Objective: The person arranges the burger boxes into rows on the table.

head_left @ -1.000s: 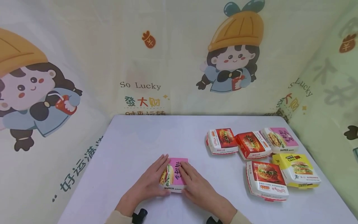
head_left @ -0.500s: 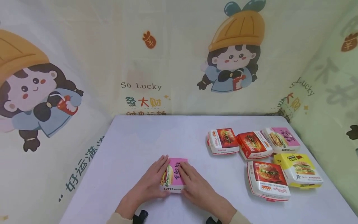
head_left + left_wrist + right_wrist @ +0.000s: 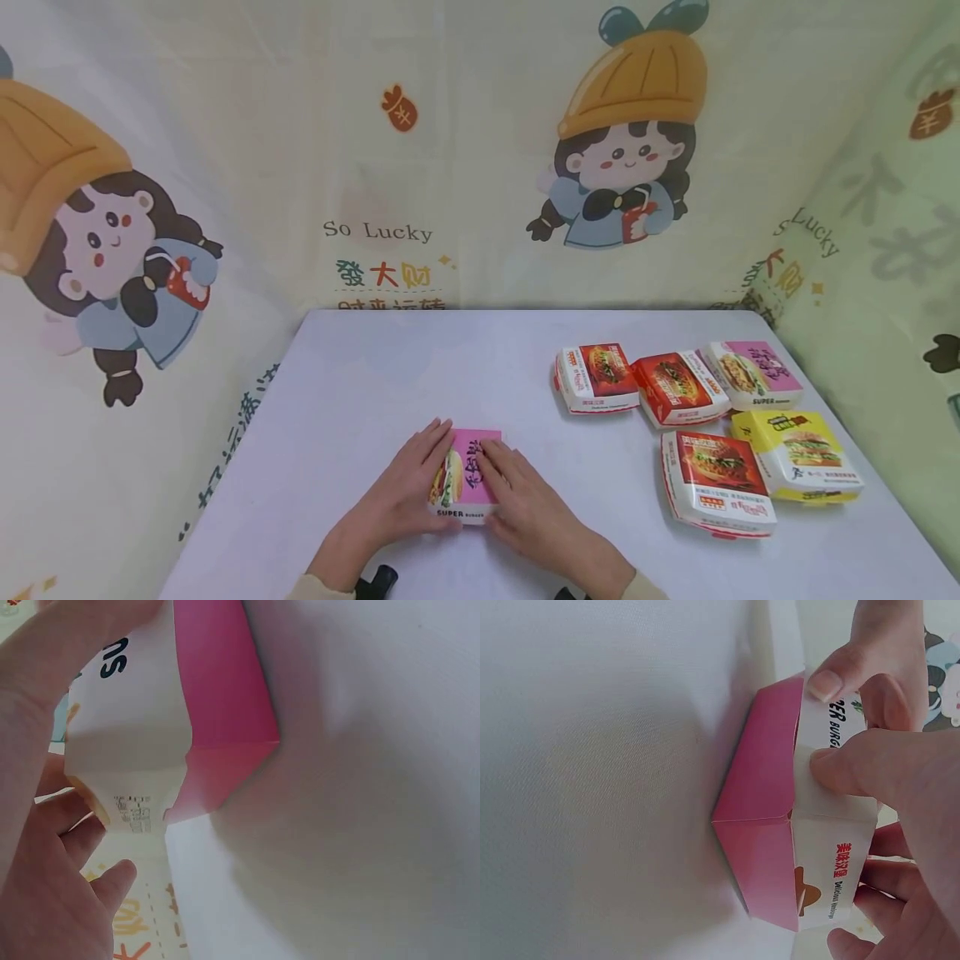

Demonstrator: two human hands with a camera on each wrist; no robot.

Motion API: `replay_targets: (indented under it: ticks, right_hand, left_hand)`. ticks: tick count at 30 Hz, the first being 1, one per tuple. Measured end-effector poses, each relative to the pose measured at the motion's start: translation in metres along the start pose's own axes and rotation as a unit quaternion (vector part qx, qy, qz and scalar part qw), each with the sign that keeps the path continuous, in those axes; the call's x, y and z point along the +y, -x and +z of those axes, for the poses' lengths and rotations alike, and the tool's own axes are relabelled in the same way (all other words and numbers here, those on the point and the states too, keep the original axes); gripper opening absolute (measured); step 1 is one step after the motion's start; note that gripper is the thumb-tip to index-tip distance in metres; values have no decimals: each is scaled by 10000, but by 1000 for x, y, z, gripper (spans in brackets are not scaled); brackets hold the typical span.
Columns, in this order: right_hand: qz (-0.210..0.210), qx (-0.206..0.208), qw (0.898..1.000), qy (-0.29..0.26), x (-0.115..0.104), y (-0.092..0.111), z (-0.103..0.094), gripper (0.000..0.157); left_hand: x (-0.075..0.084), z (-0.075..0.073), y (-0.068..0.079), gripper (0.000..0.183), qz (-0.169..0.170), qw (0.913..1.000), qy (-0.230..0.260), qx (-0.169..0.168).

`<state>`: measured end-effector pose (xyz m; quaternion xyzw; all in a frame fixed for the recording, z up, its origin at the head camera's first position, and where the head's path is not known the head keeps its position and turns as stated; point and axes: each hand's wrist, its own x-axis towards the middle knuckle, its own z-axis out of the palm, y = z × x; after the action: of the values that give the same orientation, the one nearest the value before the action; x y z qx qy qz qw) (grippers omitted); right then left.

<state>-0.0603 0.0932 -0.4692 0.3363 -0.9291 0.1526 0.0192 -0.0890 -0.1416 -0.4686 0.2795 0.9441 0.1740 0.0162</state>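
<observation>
A pink and white burger box (image 3: pixel 474 468) lies near the front middle of the white table, its lid down. My left hand (image 3: pixel 408 483) grips its left side, thumb at the front corner and fingers along the side and top edge. From the other side my right hand (image 3: pixel 536 512) holds the box, fingertips over the lid's right part. Both thumbs press the front wall in the right wrist view, where the pink lower half (image 3: pixel 757 772) shows a pointed corner. The left wrist view shows the white lid part (image 3: pixel 135 727) overlapping the pink base (image 3: pixel 225 682).
To the right stand several other burger boxes: a small red and white one (image 3: pixel 597 379), a red one (image 3: pixel 678 387), a pink one (image 3: pixel 752 375), a larger red and white one (image 3: pixel 716 483) and a yellow one (image 3: pixel 798 458). A printed cloth (image 3: pixel 480 167) hangs behind the table (image 3: pixel 360 367).
The pink box and both hands have shifted slightly toward me. The grip looks the same, and the other boxes stay in place.
</observation>
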Motion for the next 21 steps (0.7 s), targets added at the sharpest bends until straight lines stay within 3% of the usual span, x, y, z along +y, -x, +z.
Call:
replay_targets:
  ticks: [11,21]
  right_hand:
    - [-113,156,9997,138,-1,0,0,77]
    - [293,-166,9991,-259,2,2,-11,83]
  left_hand:
    - [2,0,-1,117,27,10000,-15,9]
    - [6,1,-4,113,400,9983,-81,422]
